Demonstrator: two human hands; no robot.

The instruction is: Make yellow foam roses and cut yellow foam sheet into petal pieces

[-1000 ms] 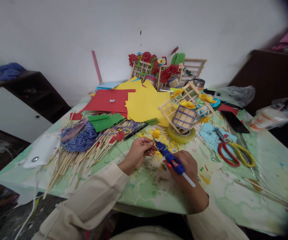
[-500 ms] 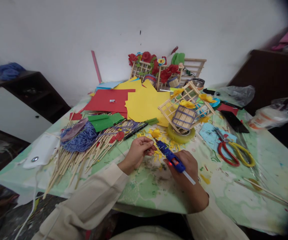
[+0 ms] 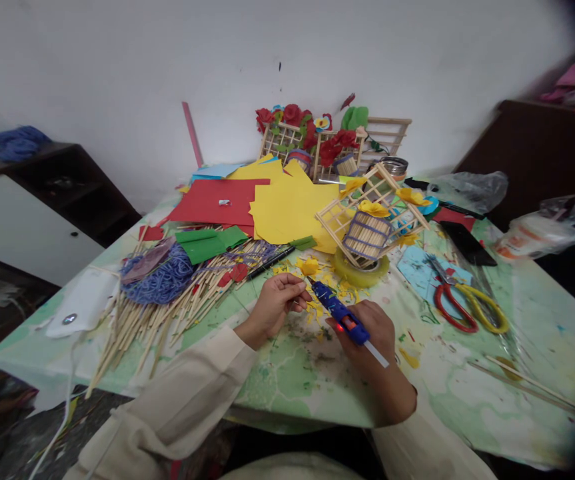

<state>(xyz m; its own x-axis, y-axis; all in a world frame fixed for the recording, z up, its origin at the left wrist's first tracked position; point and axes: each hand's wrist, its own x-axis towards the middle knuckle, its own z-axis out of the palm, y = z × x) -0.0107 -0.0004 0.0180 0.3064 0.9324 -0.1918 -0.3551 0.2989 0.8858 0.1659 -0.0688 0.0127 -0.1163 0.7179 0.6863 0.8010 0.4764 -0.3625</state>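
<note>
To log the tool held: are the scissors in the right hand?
No, the right hand holds the blue glue gun, while the scissors lie farther right, partly over light blue paper.
</note>
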